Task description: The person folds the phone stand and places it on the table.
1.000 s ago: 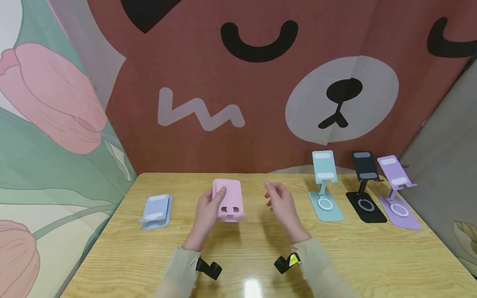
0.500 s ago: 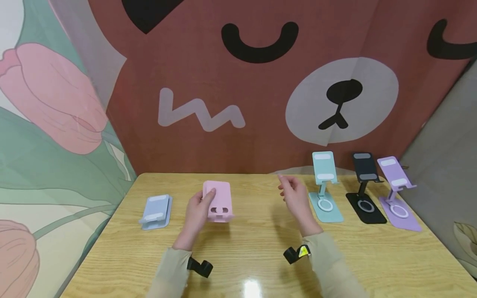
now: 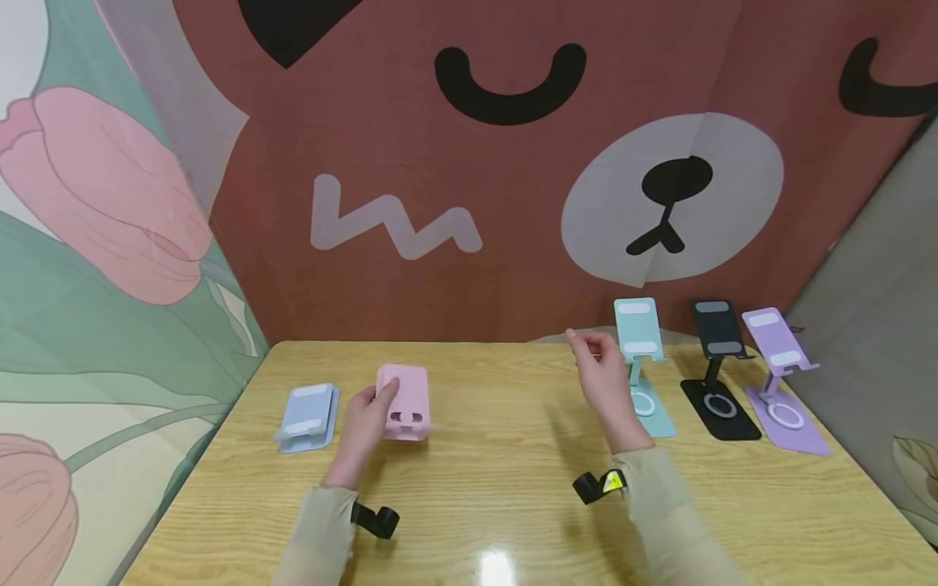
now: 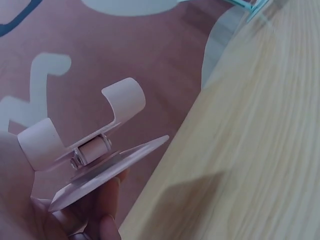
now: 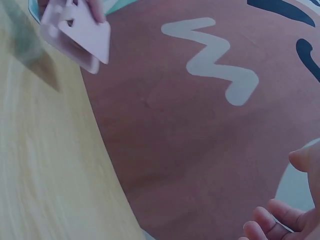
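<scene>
A folded pink phone stand (image 3: pixel 410 392) is gripped in my left hand (image 3: pixel 363 426), thumb across its face, above the table. In the left wrist view, the pink stand's (image 4: pixel 112 172) curved lip and hinge show, with fingers behind the plate. My right hand (image 3: pixel 607 387) holds nothing; its fingers hang loosely curled. From the head view it overlaps the left edge of a teal phone stand (image 3: pixel 637 319), which stands unfolded; whether they touch I cannot tell. The right wrist view shows the pink stand far off at upper left.
Left of my left hand lies a folded light-blue phone stand (image 3: pixel 308 413). Unfolded black (image 3: pixel 720 330) and purple (image 3: pixel 769 335) phone stands line up right of the teal one. A printed curtain (image 3: pixel 513 285) hangs behind the wooden table (image 3: pixel 484 488).
My left hand has carried the pink stand leftward, toward the light-blue one. My right hand has moved right, toward the teal stand. The stands on the table have not moved.
</scene>
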`<state>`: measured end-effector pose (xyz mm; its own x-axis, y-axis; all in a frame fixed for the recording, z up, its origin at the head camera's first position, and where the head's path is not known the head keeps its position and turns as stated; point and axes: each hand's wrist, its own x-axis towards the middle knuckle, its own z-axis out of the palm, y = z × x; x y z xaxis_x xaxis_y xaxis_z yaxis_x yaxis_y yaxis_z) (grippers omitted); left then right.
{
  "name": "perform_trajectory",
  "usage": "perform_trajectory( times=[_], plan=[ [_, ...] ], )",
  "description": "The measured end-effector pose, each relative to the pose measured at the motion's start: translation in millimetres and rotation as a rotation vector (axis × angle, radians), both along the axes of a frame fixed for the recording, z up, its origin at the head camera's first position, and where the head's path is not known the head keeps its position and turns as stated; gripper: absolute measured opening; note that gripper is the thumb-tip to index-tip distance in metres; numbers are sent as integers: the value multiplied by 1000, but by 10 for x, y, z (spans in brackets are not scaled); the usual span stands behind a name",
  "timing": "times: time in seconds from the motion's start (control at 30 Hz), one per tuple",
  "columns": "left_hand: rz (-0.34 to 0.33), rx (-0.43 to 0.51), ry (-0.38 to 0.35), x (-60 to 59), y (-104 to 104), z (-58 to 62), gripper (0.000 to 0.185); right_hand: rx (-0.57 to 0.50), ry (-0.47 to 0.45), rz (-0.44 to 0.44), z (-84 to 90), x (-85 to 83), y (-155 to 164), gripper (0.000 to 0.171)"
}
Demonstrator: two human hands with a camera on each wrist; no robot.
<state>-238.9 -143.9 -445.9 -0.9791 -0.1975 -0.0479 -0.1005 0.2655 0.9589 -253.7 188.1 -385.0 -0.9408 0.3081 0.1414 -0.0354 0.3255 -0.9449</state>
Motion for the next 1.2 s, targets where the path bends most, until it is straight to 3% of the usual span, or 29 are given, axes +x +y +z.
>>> perform_trajectory(
  times=[0.23, 0.63, 0.93, 1.07, 1.2],
  plan=[
    [10, -109, -56, -46, -150, -71, 65, 13, 11, -45, 60, -4, 139, 59],
    [-57, -141, -140, -115, -286, -138, 62, 87, 26, -94, 189, -21, 308, 61],
    [-85, -197, -219, -132, -329, -56, 68, 96, -3, -123, 271, -61, 440, 66],
    [-102, -222, -208, -130, -343, -43, 61, 100, -32, -123, 263, -64, 480, 70],
    [-74, -178, -167, -117, -333, -44, 55, 102, -37, -136, 243, -89, 524, 70]
  ],
)
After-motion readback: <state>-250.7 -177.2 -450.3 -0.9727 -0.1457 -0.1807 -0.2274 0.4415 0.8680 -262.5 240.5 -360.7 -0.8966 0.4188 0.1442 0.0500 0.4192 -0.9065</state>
